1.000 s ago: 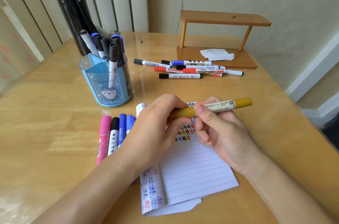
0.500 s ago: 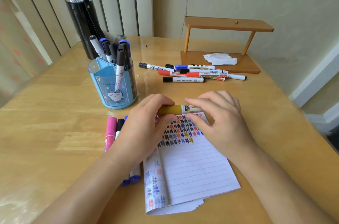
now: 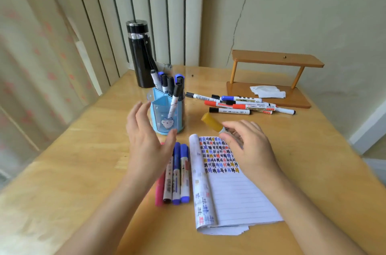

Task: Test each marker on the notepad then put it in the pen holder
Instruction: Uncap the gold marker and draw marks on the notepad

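My right hand (image 3: 248,146) holds a mustard-yellow marker (image 3: 211,121) above the top of the notepad (image 3: 236,196), its capped end pointing up and left toward the blue pen holder (image 3: 167,117). My left hand (image 3: 146,142) hovers open just left of the holder, fingers spread, holding nothing. The holder has several markers standing in it. The lined notepad page carries rows of coloured test marks. A pink, a black-capped and two blue markers (image 3: 176,173) lie side by side between my left hand and the notepad.
A pile of several black, red and blue markers (image 3: 240,103) lies behind the notepad. A black bottle (image 3: 140,54) stands behind the holder. A small wooden shelf (image 3: 271,79) with crumpled tissue sits at the back right of the table.
My left hand let go of the yellow marker and moved left beside the holder. My right hand now holds the marker alone, tilted toward the holder. The camera view rose.
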